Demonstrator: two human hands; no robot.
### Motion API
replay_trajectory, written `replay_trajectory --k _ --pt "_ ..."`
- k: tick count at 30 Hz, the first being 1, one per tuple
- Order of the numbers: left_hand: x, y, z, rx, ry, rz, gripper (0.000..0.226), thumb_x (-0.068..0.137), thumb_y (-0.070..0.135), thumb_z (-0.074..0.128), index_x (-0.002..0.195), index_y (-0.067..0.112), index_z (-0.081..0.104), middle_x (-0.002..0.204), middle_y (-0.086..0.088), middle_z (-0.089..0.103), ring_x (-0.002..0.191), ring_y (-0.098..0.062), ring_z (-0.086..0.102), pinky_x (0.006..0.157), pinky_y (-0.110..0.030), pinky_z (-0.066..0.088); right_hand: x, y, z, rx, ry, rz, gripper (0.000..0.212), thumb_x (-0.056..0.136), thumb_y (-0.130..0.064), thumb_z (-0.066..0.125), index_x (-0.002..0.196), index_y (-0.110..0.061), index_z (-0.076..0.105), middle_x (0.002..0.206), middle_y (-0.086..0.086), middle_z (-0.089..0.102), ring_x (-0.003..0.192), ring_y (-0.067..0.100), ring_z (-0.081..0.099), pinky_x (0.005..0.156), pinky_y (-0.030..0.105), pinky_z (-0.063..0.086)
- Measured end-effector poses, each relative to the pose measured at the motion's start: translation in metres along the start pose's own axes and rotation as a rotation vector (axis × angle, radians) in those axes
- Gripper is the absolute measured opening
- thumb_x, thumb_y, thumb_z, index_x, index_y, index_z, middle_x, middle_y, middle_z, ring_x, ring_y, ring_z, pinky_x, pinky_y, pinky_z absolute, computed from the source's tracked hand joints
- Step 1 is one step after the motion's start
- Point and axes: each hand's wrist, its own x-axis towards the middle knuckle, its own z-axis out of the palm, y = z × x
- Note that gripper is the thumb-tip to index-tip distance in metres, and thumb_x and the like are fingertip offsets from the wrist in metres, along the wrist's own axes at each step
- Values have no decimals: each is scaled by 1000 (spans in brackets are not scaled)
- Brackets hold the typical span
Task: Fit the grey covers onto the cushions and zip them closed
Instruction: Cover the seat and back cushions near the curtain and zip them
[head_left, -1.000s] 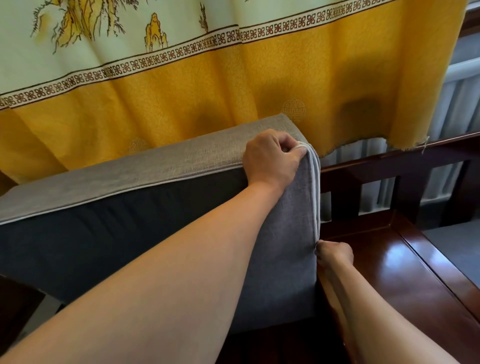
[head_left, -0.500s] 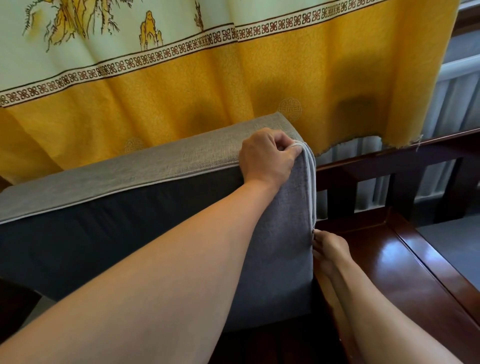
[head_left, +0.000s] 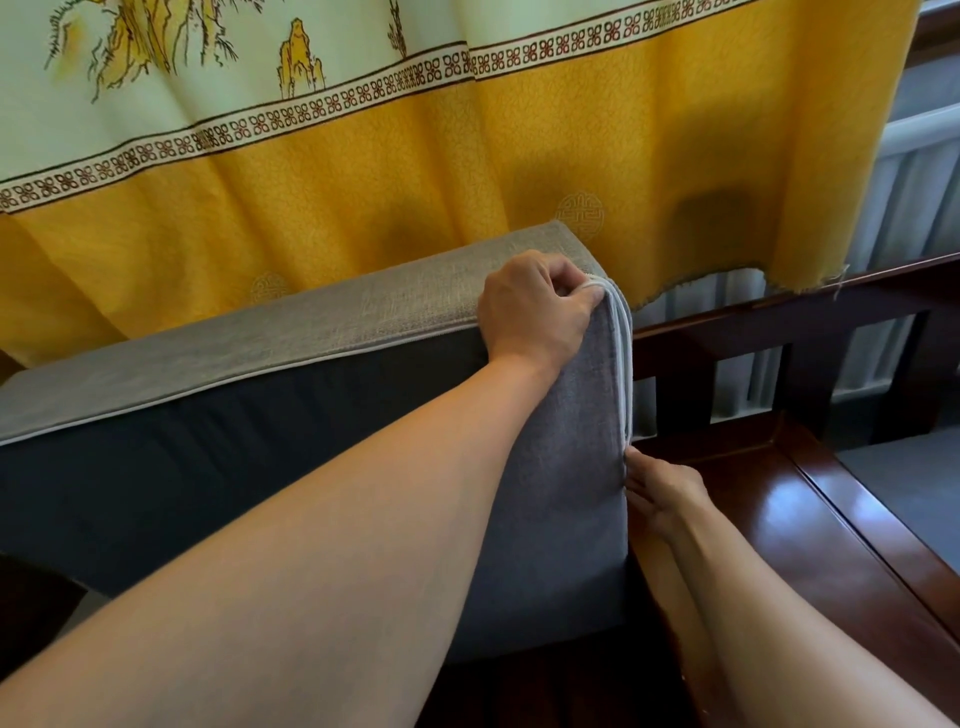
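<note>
A: Where is the cushion?

B: The cushion (head_left: 208, 467) stands on its long edge on a dark polished wooden bench (head_left: 810, 545), leaning back toward a yellow curtain (head_left: 467, 171). The grey cover (head_left: 566, 467) wraps its right end and its top edge; the broad face toward the camera shows dark fabric.

A: And the left hand?

B: The left hand (head_left: 535, 306) sits at the upper right corner of the cushion, fingers curled over the corner and gripping the grey cover where its pale piped edges meet.

A: The right one?

B: The right hand (head_left: 660, 493) is lower, at the right side of the cushion, its fingertips (head_left: 631, 460) up against the vertical seam. They seem to pinch something at the seam, but it is too small to tell whether that is a zip pull or only the fabric.

A: Is the seam closed?

B: Between the two hands the pale edges (head_left: 621, 364) run close together down the right end; below the right hand I cannot tell.

A: Anything else nearby?

B: The bench's dark wooden back rail (head_left: 779, 312) runs behind the cushion's right end, under the curtain's frayed hem.
</note>
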Motion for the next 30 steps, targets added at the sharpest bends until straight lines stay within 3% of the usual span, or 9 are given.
replay_trajectory --k 6,10,12,16,18,24,27,30 --pt "1 1 0 8 0 6 12 76 29 75 69 20 71 77 9 67 74 -8 59 68 -26 48 3 -7 0 -183 57 -110 11 81 -20 71 75 -12 66 92 12 69 93 28 66 88 46 53" --pt "3 1 -1 20 -16 5 13 77 30 75 69 21 71 69 14 58 71 -6 55 66 -23 44 -11 -9 -2 -53 -23 -108 8 84 -13 68 91 -8 67 98 12 68 95 25 65 92 43 52" --pt "3 1 -1 20 -22 5 13 77 30 75 68 21 70 68 15 57 70 -5 54 66 -22 43 -13 -8 -3 -36 -38 -139 6 84 -14 69 88 -10 67 99 12 68 96 25 64 92 44 52" --pt "3 1 -1 30 -22 6 14 77 31 74 68 22 69 67 15 57 69 -5 53 66 -21 41 -13 0 -4 -188 -6 -280 7 84 -27 68 89 -21 68 99 7 68 97 24 64 90 46 52" --pt "4 0 0 30 -17 5 14 77 31 74 67 22 68 69 14 59 70 -5 54 66 -22 43 -11 0 -4 -252 9 -331 12 86 -30 66 91 -20 70 96 5 69 94 23 64 88 46 53" --pt "4 0 2 32 -17 6 14 77 31 75 69 20 69 80 11 62 76 -7 55 69 -26 45 -11 -9 5 -428 123 -449 26 93 -26 56 73 -11 64 76 8 65 76 24 61 72 41 52" --pt "4 1 1 31 -20 -3 14 77 31 74 70 20 69 87 8 66 81 -10 59 70 -27 46 -7 -17 10 -519 172 -414 27 92 -22 55 74 -6 66 80 14 66 81 28 63 76 42 53" --pt "4 1 1 32 -21 -7 14 77 31 74 70 20 69 89 6 66 83 -13 60 71 -29 47 -2 -26 11 -460 180 -227 20 87 -19 60 78 -2 66 83 17 67 76 30 66 75 44 57"
